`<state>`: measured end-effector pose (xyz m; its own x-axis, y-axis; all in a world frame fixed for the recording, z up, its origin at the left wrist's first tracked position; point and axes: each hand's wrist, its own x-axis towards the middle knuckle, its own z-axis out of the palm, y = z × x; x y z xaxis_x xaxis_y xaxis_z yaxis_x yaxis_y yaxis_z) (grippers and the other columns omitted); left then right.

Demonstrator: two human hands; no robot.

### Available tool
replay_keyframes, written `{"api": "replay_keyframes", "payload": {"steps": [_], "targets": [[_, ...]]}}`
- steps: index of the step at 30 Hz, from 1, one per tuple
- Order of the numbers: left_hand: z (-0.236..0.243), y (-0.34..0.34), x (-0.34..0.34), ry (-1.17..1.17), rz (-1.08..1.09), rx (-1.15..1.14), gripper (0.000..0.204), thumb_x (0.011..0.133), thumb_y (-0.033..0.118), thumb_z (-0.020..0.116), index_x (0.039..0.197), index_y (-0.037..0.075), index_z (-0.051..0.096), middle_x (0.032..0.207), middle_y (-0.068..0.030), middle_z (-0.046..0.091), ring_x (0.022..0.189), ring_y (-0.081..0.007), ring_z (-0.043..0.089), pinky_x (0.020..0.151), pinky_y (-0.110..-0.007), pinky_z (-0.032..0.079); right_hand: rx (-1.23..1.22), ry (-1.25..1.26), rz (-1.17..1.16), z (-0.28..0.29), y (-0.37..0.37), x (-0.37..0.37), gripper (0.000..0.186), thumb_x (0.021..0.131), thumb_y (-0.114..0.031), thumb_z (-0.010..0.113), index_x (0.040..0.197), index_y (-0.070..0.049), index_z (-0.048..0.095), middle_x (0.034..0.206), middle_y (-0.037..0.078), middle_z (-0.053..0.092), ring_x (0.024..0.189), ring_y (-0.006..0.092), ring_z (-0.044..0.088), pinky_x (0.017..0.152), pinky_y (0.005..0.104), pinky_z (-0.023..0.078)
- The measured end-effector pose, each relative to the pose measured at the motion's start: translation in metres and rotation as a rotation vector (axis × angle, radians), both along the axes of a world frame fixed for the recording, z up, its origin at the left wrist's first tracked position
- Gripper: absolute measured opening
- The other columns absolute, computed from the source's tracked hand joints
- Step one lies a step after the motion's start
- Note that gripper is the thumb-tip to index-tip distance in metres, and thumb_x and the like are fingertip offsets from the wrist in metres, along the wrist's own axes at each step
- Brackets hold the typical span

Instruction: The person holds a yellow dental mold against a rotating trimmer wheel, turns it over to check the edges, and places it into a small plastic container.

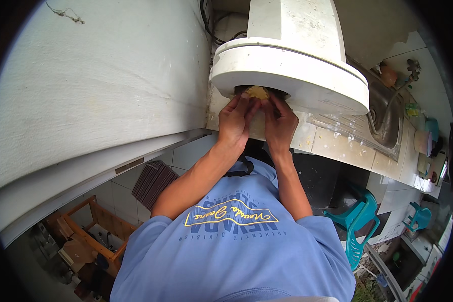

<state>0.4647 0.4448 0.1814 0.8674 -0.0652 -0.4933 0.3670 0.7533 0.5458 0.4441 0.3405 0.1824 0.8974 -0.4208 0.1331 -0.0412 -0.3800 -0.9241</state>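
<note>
The left hand [234, 120] has its fingertips closed on the left edge of a yellow, rough-edged piece [257, 92], at the near rim of the white rounded housing [288, 69]. The right hand [281, 124] grips the same piece from its right and near side, also under that rim, so neither hand is free. The undersides of both sets of fingers are hidden, and how firmly they press I cannot tell.

The piece lies straight ahead of the two hands, between their fingertips, at the mouth of the dark opening [240, 89] in the near underside of the housing. It looks somewhat wider than deep, its longer axis running roughly left to right along the housing's near edge, though its far part is lost in the shadow. Neither hand is clearly nearer: both touch it. The relation that seems to matter most is this alignment of piece and opening, with the fingers on the person's side of it and at its flanks.

Tiled counter [332, 143] shows on the near side of the housing, toward the right, flecked with pale bits. The metal sink [393, 117] stands to the housing's right, and a teal chair [360, 221] is on the near side, farther right and lower.
</note>
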Motion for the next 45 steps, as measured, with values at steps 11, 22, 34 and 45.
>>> {"api": "replay_keyframes", "payload": {"steps": [11, 22, 34, 45], "targets": [[0.014, 0.025, 0.002, -0.142, -0.255, 0.038, 0.029, 0.096, 0.012, 0.062, 0.120, -0.004, 0.057, 0.115, -0.0130, 0.064, 0.107, -0.0222, 0.063, 0.101, -0.035, 0.051, 0.028, 0.043, 0.077, 0.012, -0.007, -0.005, 0.029, 0.091, -0.008, 0.066, 0.119, -0.001, 0.067, 0.102, 0.014, 0.072, 0.089, 0.0164, 0.068, 0.080, 0.0282, 0.053], [0.023, 0.023, 0.015, -0.138, -0.340, 0.119, 0.026, 0.095, 0.011, 0.063, 0.113, -0.008, 0.062, 0.112, -0.0164, 0.066, 0.103, -0.0249, 0.066, 0.095, -0.034, 0.054, 0.203, 0.152, 0.064, 0.018, -0.009, -0.005, 0.025, 0.091, -0.014, 0.069, 0.109, 0.003, 0.068, 0.085, 0.009, 0.072, 0.075, 0.0125, 0.068, 0.066, 0.0251, 0.053], [0.017, 0.017, 0.021, -0.092, -0.296, 0.203, 0.021, 0.096, 0.010, 0.060, 0.103, -0.009, 0.066, 0.101, -0.0152, 0.069, 0.093, -0.0211, 0.068, 0.089, -0.032, 0.056, 0.146, 0.196, 0.048, 0.008, -0.005, 0.004, 0.018, 0.092, -0.011, 0.063, 0.096, 0.005, 0.069, 0.074, 0.010, 0.071, 0.067, 0.0130, 0.069, 0.062, 0.0251, 0.053], [0.017, 0.015, 0.017, -0.074, -0.239, 0.151, 0.021, 0.096, 0.011, 0.060, 0.106, -0.007, 0.065, 0.103, -0.0148, 0.069, 0.096, -0.0219, 0.068, 0.091, -0.032, 0.055, 0.156, 0.131, 0.044, 0.003, -0.004, 0.007, 0.019, 0.091, -0.011, 0.063, 0.099, 0.004, 0.070, 0.072, 0.014, 0.072, 0.067, 0.0191, 0.072, 0.062, 0.0288, 0.054]]}}
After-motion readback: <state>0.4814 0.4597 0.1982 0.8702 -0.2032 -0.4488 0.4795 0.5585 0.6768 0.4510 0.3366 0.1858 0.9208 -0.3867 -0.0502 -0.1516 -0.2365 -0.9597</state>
